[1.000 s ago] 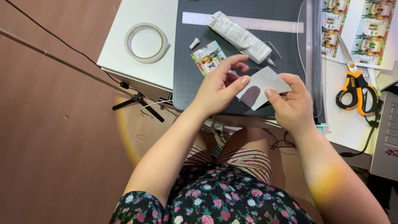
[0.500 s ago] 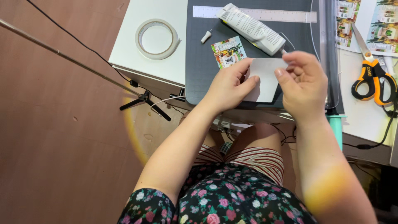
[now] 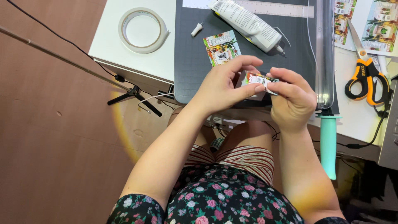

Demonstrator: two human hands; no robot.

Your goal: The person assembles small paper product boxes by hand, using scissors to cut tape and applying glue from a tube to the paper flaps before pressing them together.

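A: Surface? White desk (image 3: pixel 145 54) with a dark grey cutting mat (image 3: pixel 195 70) on it, brown floor to the left.

B: Hands?

A: Both were over the mat's near edge. Left hand (image 3: pixel 219 89) and right hand (image 3: pixel 292 99) pinched one small printed card (image 3: pixel 259 79) between them, fingers closed on it from both sides, thumbs underneath. The card was tilted, mostly edge-on to the camera, held just above the mat.

B: Anything else on the mat?

A: A second printed card (image 3: pixel 222 47) lay flat just beyond the left hand. A white glue tube (image 3: pixel 248 25) lay diagonal, nozzle pointing toward the right hand, uncapped. A small white cap (image 3: pixel 196 29) sat apart, left of the tube. A ruler (image 3: pixel 269 7) ran along the far edge.

B: Off the mat?

A: Tape roll (image 3: pixel 143 30) on the desk, far left. Orange-black scissors (image 3: pixel 367 70) to the right, shut. Printed sheets (image 3: pixel 373 25) under them. A clear bar with a teal handle (image 3: pixel 329 141) ran along the mat's right side, just beside the right hand.
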